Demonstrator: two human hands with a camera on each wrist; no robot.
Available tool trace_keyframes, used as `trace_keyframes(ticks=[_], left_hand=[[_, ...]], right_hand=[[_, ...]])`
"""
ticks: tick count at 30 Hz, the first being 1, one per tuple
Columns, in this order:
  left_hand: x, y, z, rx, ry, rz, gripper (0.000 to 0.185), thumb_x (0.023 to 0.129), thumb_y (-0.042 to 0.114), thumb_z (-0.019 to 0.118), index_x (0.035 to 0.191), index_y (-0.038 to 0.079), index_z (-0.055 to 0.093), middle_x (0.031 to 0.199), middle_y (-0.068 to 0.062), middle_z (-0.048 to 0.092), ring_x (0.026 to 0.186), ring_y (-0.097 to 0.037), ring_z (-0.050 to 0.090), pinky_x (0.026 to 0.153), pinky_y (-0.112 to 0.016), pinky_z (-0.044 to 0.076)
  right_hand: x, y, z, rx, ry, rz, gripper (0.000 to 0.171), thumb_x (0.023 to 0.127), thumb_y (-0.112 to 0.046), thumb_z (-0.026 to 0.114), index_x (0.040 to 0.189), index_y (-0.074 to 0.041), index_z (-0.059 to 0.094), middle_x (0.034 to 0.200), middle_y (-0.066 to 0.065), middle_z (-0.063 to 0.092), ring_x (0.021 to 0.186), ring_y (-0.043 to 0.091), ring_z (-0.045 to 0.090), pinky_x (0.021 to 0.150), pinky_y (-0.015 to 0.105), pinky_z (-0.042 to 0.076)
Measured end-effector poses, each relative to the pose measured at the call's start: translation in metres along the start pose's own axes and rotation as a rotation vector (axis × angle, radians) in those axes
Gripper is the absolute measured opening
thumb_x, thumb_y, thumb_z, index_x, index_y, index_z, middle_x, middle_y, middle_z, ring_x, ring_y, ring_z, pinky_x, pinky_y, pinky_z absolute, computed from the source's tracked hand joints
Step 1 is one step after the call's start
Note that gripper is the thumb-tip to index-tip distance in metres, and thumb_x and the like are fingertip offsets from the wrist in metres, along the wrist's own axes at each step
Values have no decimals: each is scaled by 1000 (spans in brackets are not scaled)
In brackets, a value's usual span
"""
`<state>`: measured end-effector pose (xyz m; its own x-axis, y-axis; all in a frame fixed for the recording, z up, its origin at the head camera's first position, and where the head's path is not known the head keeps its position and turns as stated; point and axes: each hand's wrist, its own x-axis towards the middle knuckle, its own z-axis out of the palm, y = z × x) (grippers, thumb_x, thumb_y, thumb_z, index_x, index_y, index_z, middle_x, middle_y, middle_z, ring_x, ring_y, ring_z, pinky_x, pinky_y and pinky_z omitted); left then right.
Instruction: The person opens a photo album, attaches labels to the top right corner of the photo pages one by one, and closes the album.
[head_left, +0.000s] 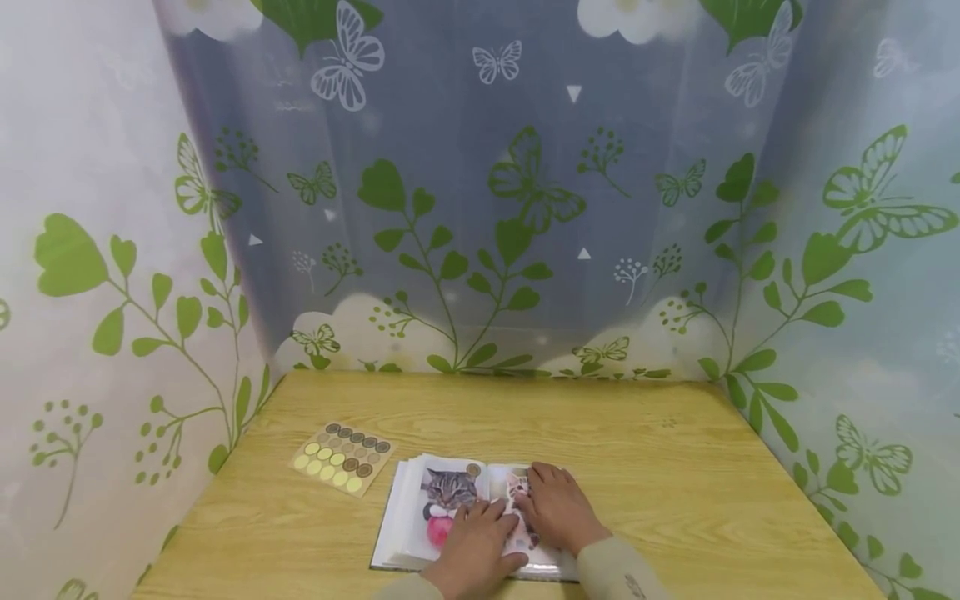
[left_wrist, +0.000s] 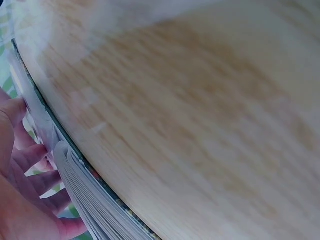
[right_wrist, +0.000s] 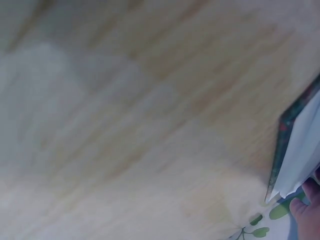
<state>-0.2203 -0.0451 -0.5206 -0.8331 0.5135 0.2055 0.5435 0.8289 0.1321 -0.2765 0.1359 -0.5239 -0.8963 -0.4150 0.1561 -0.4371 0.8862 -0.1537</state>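
Note:
A photo album (head_left: 405,529) lies open on the table, its stack of pages thick on the left side. Its left page shows a tabby cat picture (head_left: 450,487) with a pink ball, and a round brown sticker (head_left: 473,470) sits in the upper corner. My left hand (head_left: 476,546) rests near the album's middle, fingers extended across the inner part of the pages. Over the right page lies my right hand (head_left: 562,508), covering part of a kitten picture (head_left: 517,485). In the left wrist view, the left fingers (left_wrist: 40,182) touch the pages. The right wrist view catches the album's dark cover edge (right_wrist: 282,135).
A sheet of round stickers (head_left: 341,458), in yellow, tan and dark brown, lies left of the album. The wood-grain table (head_left: 660,450) is bordered by curtains (head_left: 480,275) printed with green leaves and butterflies at the back and both sides.

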Motion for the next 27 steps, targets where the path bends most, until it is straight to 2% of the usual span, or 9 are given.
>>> trace_keyframes(ticks=[7,17,27], left_hand=[[1,4,-6,-20,-69,-43,59,90,57,62,132,15,63,140,-10,55,127,-34,51,102,-57,41],[1,5,-5,7,-48,-29,63,90,56,62,137,14,60,139,-11,57,126,-34,52,102,-57,41],[1,5,-5,38,-21,-26,61,88,58,63,131,15,62,137,-9,58,125,-31,53,100,-56,43]], right_hand=[[-3,-2,1,-8,22,-10,54,104,-36,47,139,5,50,143,22,49,134,37,43,112,58,30],[-7,-3,1,-35,4,-21,57,103,-38,45,143,3,47,149,21,43,139,37,38,114,58,26],[-17,-8,-4,-41,13,-84,50,105,-32,42,138,4,52,145,19,48,137,33,41,110,56,34]])
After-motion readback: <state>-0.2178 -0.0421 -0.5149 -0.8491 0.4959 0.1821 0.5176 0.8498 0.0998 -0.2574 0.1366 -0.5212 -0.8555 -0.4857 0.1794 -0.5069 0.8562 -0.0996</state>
